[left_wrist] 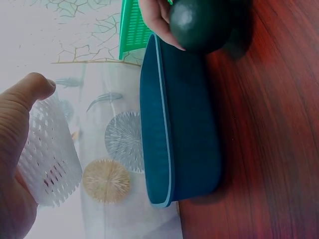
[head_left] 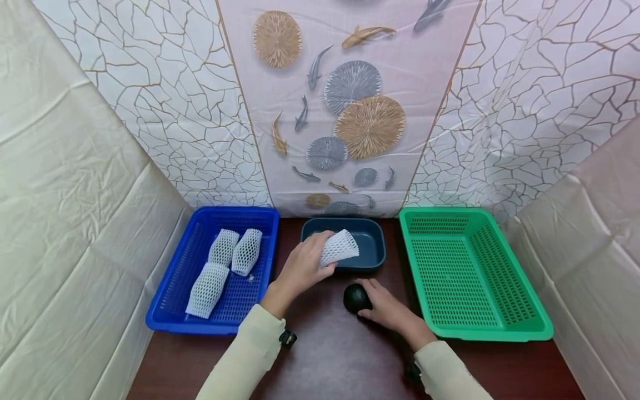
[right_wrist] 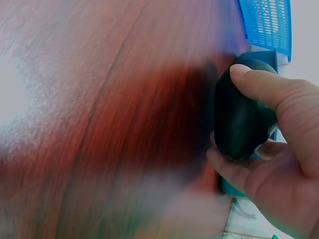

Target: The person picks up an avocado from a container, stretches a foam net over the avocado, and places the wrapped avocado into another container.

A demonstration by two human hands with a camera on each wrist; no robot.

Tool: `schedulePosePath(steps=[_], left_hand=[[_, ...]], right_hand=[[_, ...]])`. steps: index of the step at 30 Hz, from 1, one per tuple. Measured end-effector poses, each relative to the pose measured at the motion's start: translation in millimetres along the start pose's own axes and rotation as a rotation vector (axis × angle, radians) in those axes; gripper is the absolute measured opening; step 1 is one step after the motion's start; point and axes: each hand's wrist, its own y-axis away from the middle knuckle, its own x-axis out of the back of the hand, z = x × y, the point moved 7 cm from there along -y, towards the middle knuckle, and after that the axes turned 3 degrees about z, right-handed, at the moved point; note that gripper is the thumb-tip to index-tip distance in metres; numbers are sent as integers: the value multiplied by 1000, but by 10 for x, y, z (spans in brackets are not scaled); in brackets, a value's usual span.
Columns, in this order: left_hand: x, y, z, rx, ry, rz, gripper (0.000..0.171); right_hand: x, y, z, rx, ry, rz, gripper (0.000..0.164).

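Note:
My left hand (head_left: 306, 260) grips a white foam net sleeve (head_left: 340, 248) above the dark teal tub (head_left: 367, 268). In the left wrist view the thumb lies along one side of the sleeve (left_wrist: 52, 154), and its mesh end points away from the palm. Nearer the front, my right hand (head_left: 386, 305) holds a dark green avocado (head_left: 357, 298) low over the table. From the right wrist the avocado (right_wrist: 241, 114) looks smooth and oblong, pinched between the thumb on one side and fingers on the other.
At the left stands a blue basket (head_left: 162, 311) with several white foam net sleeves (head_left: 208, 290) in it. A green basket (head_left: 542, 328) stands at the right. Patterned cloth (head_left: 325, 183) hangs behind the brown table (head_left: 330, 355), with pale cloth walls at both sides.

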Motion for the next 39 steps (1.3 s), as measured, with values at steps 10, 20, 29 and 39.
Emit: schedulePosePath(steps=[10, 20, 29, 39], left_hand=[[30, -15, -1, 2, -15, 9, 71], [52, -38, -19, 5, -8, 17, 71], [46, -32, -30, -11, -3, 16, 71], [-2, -37, -19, -14, -12, -25, 70]], right_hand=[[292, 14, -125, 37, -48, 84, 75], [706, 22, -233, 105, -25, 204, 77], [1080, 37, -321, 126, -11, 258, 82], [1434, 56, -435, 98, -15, 295, 83]])
